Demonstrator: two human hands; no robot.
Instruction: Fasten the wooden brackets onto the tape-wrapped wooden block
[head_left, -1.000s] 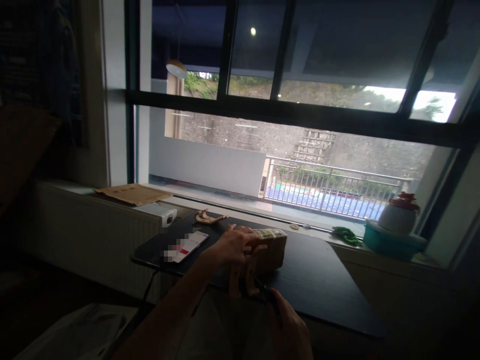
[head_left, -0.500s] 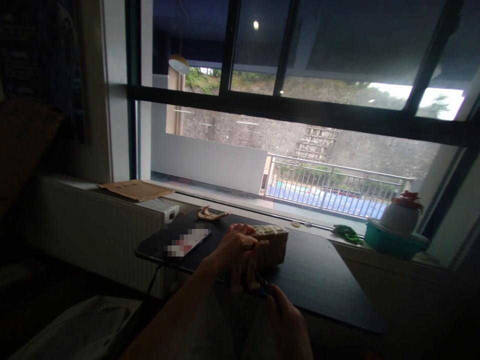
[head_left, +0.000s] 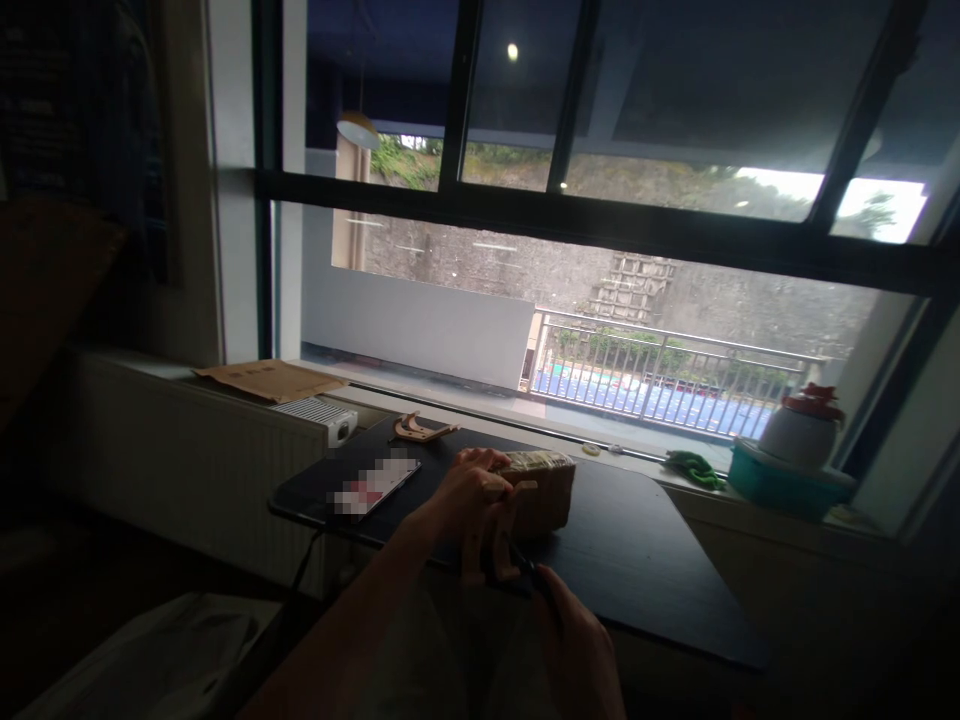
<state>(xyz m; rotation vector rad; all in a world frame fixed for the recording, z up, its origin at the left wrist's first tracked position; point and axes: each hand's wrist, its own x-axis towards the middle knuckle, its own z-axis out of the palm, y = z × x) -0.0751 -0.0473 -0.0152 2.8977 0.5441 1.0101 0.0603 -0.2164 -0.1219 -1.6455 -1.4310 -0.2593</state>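
My left hand (head_left: pixel 466 492) is closed around a light wooden piece (head_left: pixel 495 545) with two legs that hang over the near edge of the dark table (head_left: pixel 637 570). Right behind it stands a brown wooden block (head_left: pixel 541 490) with a pale striped top. My right hand (head_left: pixel 576 645) is low in the dark, its fingers closed on a thin dark tool (head_left: pixel 525 572) whose tip touches the wooden piece. The scene is dim and small details are hard to read.
A phone (head_left: pixel 375 482) lies at the table's left. A curved wooden part (head_left: pixel 417 428) rests at the far left edge. On the sill are a cardboard sheet (head_left: pixel 270 380), a white device (head_left: pixel 319 415), a green object (head_left: pixel 690 466) and a teal tub (head_left: pixel 787 482) with a white pot.
The view shifted slightly between the earliest frame and now. Both hands stay in the same place on the wooden piece.
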